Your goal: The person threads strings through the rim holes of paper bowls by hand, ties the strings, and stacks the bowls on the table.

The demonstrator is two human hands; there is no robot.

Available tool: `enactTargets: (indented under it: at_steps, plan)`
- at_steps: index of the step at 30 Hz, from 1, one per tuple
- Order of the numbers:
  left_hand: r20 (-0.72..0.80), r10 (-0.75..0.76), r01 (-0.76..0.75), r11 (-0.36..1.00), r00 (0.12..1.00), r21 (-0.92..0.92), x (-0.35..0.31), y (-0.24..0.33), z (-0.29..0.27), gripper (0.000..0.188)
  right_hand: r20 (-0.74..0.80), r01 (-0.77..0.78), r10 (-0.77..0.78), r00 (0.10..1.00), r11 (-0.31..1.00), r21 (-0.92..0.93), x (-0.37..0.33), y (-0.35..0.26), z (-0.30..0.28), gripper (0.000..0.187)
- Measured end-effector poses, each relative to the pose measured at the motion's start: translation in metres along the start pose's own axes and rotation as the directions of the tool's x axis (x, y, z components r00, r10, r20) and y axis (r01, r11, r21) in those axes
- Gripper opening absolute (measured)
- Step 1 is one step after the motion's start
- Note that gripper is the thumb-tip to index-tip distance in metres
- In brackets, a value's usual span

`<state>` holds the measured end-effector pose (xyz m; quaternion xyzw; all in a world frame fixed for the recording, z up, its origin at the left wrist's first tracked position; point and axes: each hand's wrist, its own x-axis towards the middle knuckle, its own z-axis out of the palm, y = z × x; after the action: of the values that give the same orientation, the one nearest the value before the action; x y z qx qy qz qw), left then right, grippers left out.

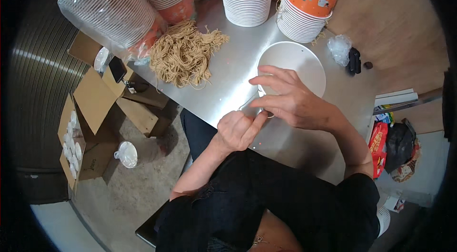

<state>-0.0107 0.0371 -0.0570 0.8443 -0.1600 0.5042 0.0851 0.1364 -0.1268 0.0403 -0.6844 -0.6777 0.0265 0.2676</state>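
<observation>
My left hand (239, 130) is closed, its fingers curled in front of my body; what they pinch is too small to make out. Just above and to the right of it, my right hand (291, 98) has its fingers stretched apart, the fingertips pointing left. A thin, pale strand shows between the two hands, partly hidden by the fingers. Behind my right hand a white paper tub (307, 66) sits on the metal table, its pale inside facing up and its lower part covered by the hand. A heap of tan cords (183, 54) lies to the left.
Stacked orange and white tubs (247, 7) and a second stack (304, 16) stand at the back. Plastic-wrapped tub stacks (112, 11) fill the back left. Crumpled clear plastic (339, 49) lies beside a black object (354, 60). An open cardboard box (97, 157) stands on the floor.
</observation>
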Motion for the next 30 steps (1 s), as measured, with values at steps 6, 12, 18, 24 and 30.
enactTargets:
  at_steps: [6,12,18,24,30]
  plan:
    - [0.004,0.014,-0.014,1.0,1.0,0.001,0.001,-0.002,-0.006,0.036,0.072,0.004,-0.004,0.997,1.0,0.0,0.0,0.007,0.0,0.016]
    - [0.012,0.023,-0.023,1.0,1.0,0.008,0.003,0.0,-0.008,0.037,0.024,0.003,-0.004,1.0,0.999,0.045,0.0,0.006,0.004,0.012]
    - [0.033,0.108,-0.11,0.991,0.994,0.071,0.005,-0.004,-0.012,0.04,0.063,0.021,-0.024,0.998,0.999,0.047,0.002,0.008,0.005,0.01]
    - [0.048,0.17,-0.173,0.982,0.984,0.076,0.004,-0.006,-0.013,0.04,0.052,-0.007,0.005,0.999,0.999,0.034,0.001,0.007,0.005,0.001]
    - [0.016,-0.005,0.007,0.995,1.0,-0.104,0.0,0.0,-0.002,0.032,-0.042,0.024,-0.022,0.999,0.998,0.061,0.001,0.007,0.001,0.005]
